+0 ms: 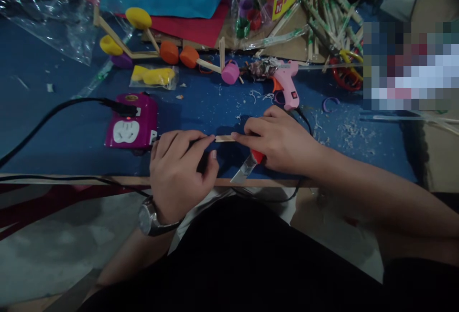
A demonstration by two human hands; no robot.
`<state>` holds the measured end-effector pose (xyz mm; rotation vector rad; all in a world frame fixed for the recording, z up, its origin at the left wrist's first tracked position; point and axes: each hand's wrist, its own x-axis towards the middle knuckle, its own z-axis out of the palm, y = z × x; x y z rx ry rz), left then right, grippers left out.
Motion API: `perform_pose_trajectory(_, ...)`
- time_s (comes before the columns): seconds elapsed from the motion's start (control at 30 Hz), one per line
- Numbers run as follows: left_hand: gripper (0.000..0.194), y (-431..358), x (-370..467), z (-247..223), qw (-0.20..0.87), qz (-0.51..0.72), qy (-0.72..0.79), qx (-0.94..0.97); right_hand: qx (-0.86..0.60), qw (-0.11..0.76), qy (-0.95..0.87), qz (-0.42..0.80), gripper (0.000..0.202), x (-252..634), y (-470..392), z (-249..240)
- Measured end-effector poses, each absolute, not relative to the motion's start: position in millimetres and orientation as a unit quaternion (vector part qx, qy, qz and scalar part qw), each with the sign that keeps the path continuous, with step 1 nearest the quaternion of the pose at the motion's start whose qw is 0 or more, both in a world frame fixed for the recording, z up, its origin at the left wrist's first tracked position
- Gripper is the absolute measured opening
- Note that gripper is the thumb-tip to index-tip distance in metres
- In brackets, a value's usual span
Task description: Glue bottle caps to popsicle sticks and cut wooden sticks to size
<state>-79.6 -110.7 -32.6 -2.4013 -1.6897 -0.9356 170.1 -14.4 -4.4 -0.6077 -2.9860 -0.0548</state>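
Two short wooden craft sticks (pixel 224 138) lie side by side near the front of the blue table. My left hand (pixel 181 168) has its fingers stretched out, the index fingertip touching the sticks' left end and the thumb apart. On the right end rests the index finger of my right hand (pixel 283 142). That same hand keeps a box cutter (pixel 245 167) with a red handle tucked under its palm, the blade pointing down-left toward the table edge. Most of the cutter's handle is hidden by the hand.
A magenta power socket box (pixel 152 113) with a plugged-in black cable stands left. Behind the hands lie a pink glue gun (pixel 289 84), stick pieces with orange caps (pixel 169 52), a packet of yellow pieces (pixel 154 76) and scissors (pixel 346 70). Several bundled sticks (pixel 322 15) lie back right.
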Motion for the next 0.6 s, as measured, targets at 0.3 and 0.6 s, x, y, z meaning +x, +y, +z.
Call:
perform_pose_trajectory(0.3, 0.038, -110, -81, -32, 0.035, -0.343, -0.573, -0.744, -0.201, 0.071, -0.977, 0.002, 0.046, 171, -14, -8)
perform_pose_trajectory(0.6, 0.036, -137, -67, -34, -0.002, -0.327, -0.514, -0.793, -0.203, 0.064, -0.977, 0.024, 0.045, 170, -14, -7)
